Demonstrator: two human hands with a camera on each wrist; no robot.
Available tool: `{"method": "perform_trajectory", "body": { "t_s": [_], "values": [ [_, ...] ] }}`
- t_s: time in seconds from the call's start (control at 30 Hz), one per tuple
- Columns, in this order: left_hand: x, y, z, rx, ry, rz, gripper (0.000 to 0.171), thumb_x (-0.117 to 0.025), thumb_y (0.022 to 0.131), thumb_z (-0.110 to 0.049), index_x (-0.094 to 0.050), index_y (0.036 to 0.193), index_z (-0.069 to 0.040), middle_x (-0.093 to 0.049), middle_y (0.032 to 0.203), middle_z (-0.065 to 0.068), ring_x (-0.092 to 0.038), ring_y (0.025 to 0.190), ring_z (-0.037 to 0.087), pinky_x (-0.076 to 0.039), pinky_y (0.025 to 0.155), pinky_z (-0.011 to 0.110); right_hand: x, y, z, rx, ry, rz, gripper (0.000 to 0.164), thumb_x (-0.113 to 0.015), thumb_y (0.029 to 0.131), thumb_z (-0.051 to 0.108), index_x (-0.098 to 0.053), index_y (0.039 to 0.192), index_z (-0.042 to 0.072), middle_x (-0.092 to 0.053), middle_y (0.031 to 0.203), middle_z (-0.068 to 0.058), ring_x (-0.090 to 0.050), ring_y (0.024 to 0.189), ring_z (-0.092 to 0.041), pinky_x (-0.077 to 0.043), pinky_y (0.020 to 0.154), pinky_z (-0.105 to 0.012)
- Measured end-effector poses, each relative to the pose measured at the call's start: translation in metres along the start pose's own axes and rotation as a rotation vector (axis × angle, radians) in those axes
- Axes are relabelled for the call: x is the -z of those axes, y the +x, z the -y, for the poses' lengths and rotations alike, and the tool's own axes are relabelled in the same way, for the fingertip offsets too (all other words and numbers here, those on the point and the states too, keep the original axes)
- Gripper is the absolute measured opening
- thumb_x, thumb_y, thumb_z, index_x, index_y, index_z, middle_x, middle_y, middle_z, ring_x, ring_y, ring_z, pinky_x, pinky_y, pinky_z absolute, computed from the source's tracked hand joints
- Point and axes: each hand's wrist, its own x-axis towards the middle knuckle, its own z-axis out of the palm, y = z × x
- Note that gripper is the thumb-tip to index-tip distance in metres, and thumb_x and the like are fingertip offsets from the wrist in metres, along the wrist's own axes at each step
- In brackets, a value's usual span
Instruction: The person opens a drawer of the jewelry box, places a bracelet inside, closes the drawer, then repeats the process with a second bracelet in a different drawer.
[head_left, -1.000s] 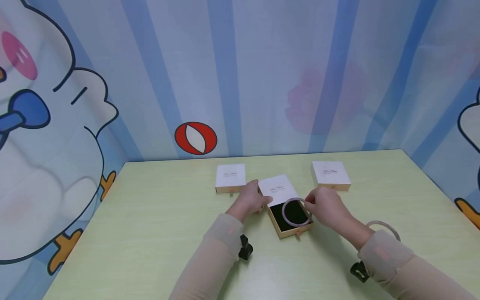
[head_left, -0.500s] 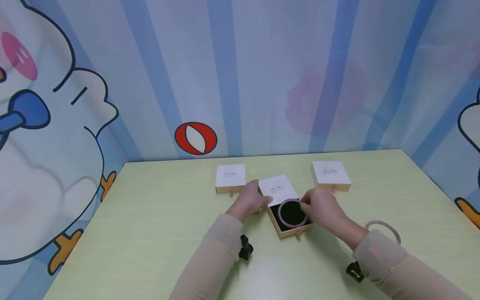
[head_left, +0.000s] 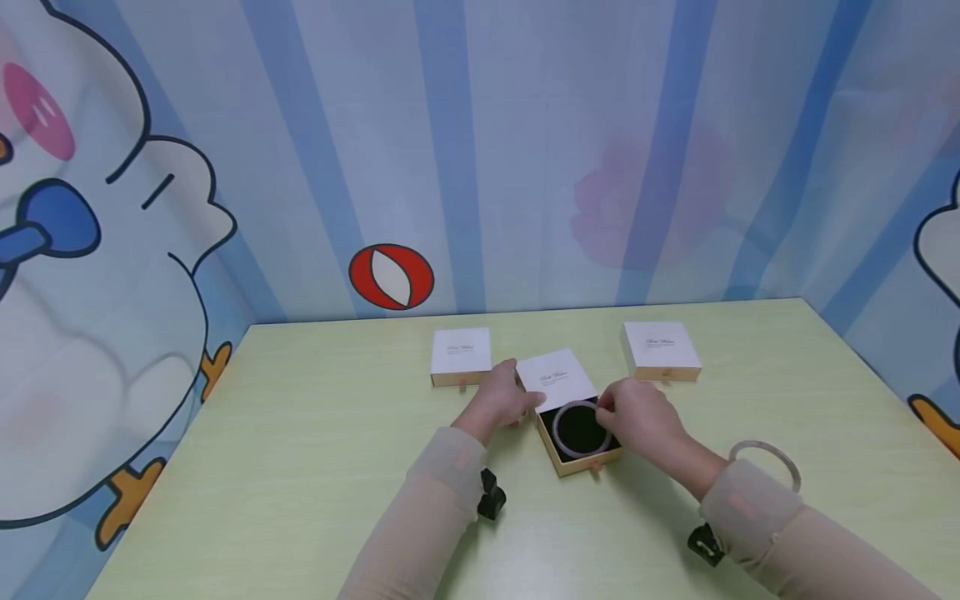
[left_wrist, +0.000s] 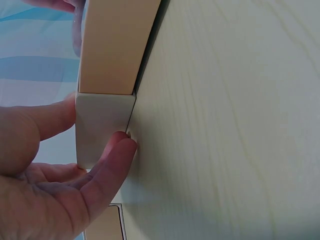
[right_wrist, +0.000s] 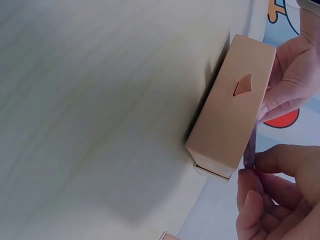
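Observation:
A gift box with a white sleeve lies at the middle of the table, its tan drawer pulled out toward me and lined in black. My left hand grips the sleeve's left side; in the left wrist view the thumb presses the top and fingertips reach the lower edge. My right hand pinches a pale purple-grey bangle at its right side, between thumb and fingertips. The bangle lies nearly flat over the black lining, and in the right wrist view its edge shows just above the drawer's rim.
Two closed white boxes stand farther back, one on the left and one on the right. A second bangle lies on the table beyond my right wrist, partly hidden by the sleeve. A striped curtain hangs behind.
The right hand has moved slightly left with the bangle, lowering it from a tilted position over the drawer's right edge to nearly flat over the lining. The left hand has stayed put.

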Motion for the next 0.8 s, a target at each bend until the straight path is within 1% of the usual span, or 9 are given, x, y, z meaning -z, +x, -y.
{"method": "perform_trajectory", "body": {
  "t_s": [0.27,0.37,0.57,0.8],
  "values": [
    [-0.0008,0.0002,-0.0002,0.0,-0.003,0.002,0.076,-0.066,0.089,-0.02,-0.023,0.149,-0.003,-0.043,0.141,0.016,-0.048,0.054,0.016,-0.042,0.05,0.024,-0.0017,0.0006,0.0013,-0.033,-0.036,0.024,0.013,-0.064,0.085,0.015,-0.073,0.088,0.005,-0.069,0.084,-0.006,-0.056,0.065,-0.015,-0.044,0.053,-0.027],
    [-0.0005,-0.0007,0.0001,-0.009,0.002,0.001,0.076,-0.066,0.089,-0.021,-0.023,0.149,-0.003,-0.042,0.143,0.016,-0.048,0.052,0.016,-0.042,0.05,0.024,-0.0019,0.0003,0.0021,-0.039,-0.043,0.034,0.013,-0.065,0.085,0.016,-0.073,0.088,0.006,-0.07,0.085,-0.006,-0.056,0.066,-0.015,-0.045,0.053,-0.028],
    [0.0,-0.0023,-0.0002,-0.018,0.014,0.002,0.075,-0.066,0.089,-0.022,-0.023,0.149,-0.003,-0.04,0.145,0.017,-0.047,0.051,0.015,-0.043,0.051,0.024,-0.0026,0.0002,0.0018,-0.038,-0.049,0.042,0.013,-0.065,0.085,0.016,-0.073,0.089,0.006,-0.07,0.088,-0.007,-0.056,0.068,-0.016,-0.045,0.053,-0.028],
    [-0.0003,-0.0007,0.0004,-0.019,0.025,0.001,0.076,-0.066,0.089,-0.022,-0.023,0.149,-0.002,-0.039,0.146,0.017,-0.047,0.051,0.014,-0.042,0.052,0.024,-0.0046,0.003,0.0008,-0.038,-0.061,0.061,0.014,-0.065,0.086,0.017,-0.073,0.089,0.006,-0.07,0.089,-0.007,-0.056,0.069,-0.016,-0.044,0.053,-0.027]
  ]
}}
